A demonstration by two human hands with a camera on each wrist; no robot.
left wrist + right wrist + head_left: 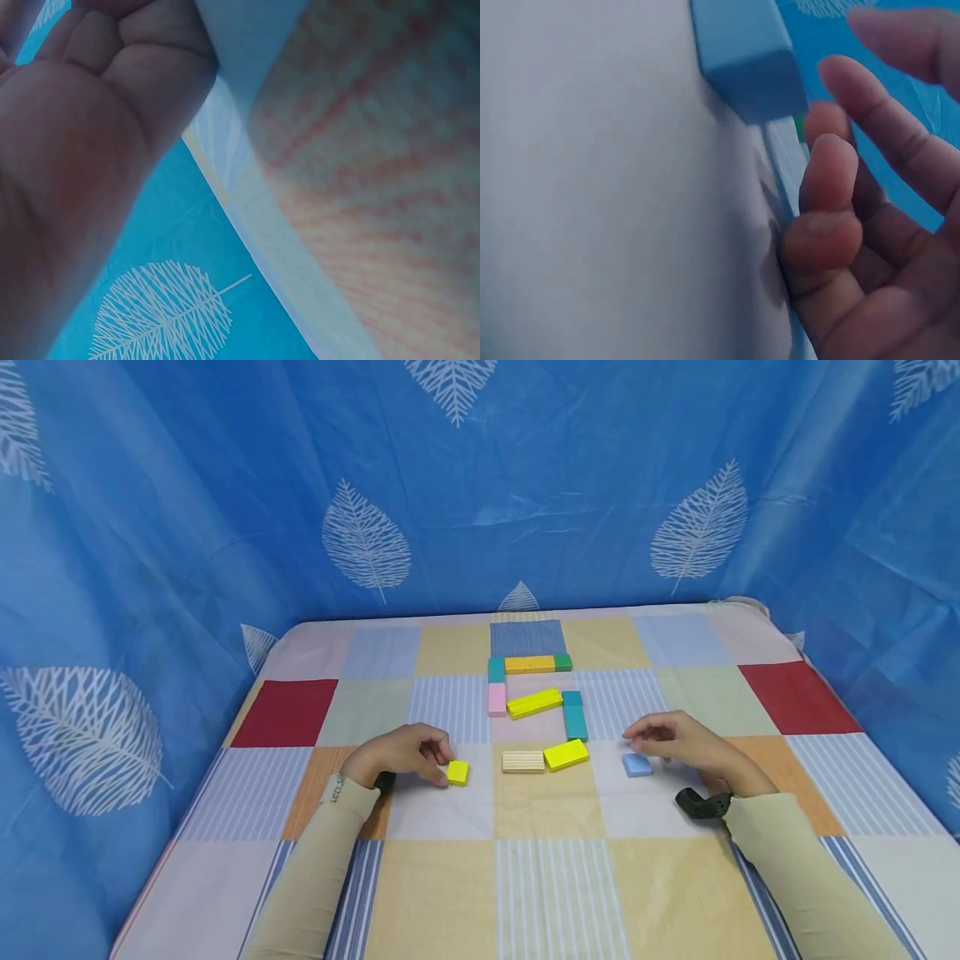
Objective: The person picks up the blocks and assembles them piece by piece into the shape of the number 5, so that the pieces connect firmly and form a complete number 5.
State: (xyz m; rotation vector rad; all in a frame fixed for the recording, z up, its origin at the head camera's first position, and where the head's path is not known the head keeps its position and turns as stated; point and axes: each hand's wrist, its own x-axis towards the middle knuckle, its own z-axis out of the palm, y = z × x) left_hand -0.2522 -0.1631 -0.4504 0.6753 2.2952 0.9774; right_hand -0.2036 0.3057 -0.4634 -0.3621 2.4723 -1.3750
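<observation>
In the head view, my left hand (407,753) pinches a small yellow block (457,772) at its left side, between thumb and fingers. The left wrist view shows only the palm and curled fingers of the left hand (112,97); the block is hidden there. My right hand (686,745) hovers with loosely bent fingers beside and above a small blue block (637,765) on the cloth. In the right wrist view the blue block (750,67) stands apart from the fingertips (831,169), and nothing is between them.
Between the hands lie a ridged beige block (522,762) and a yellow block (566,755). Farther back, teal (574,722), pink (497,700), orange (529,665) and green blocks form a broken outline around a slanted yellow block (535,703). A patchwork cloth (555,893) covers the table; blue curtains hang behind.
</observation>
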